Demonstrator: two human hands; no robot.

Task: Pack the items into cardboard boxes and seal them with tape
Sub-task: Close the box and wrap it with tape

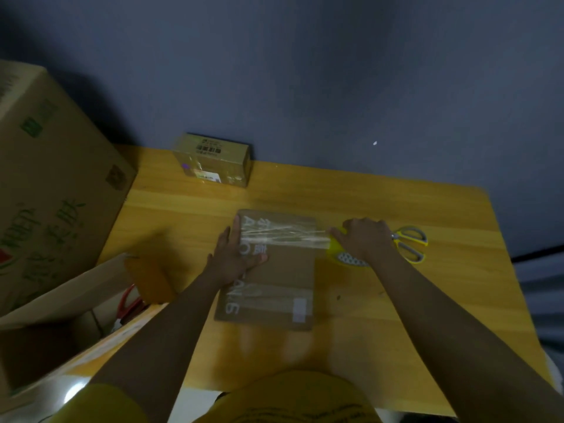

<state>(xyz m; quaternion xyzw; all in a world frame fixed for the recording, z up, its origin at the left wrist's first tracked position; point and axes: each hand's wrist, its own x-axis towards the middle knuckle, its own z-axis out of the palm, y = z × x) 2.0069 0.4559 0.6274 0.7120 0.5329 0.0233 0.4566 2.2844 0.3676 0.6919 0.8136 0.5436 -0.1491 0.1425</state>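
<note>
2 hands, box (274, 270) under left hand (235, 254)

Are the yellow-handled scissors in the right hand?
No, the yellow-handled scissors lie on the wooden table beyond the right hand, which grips the yellow tape roll.

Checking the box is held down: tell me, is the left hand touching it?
Touching. The head view shows the left hand pressed flat on the cardboard box.
</note>
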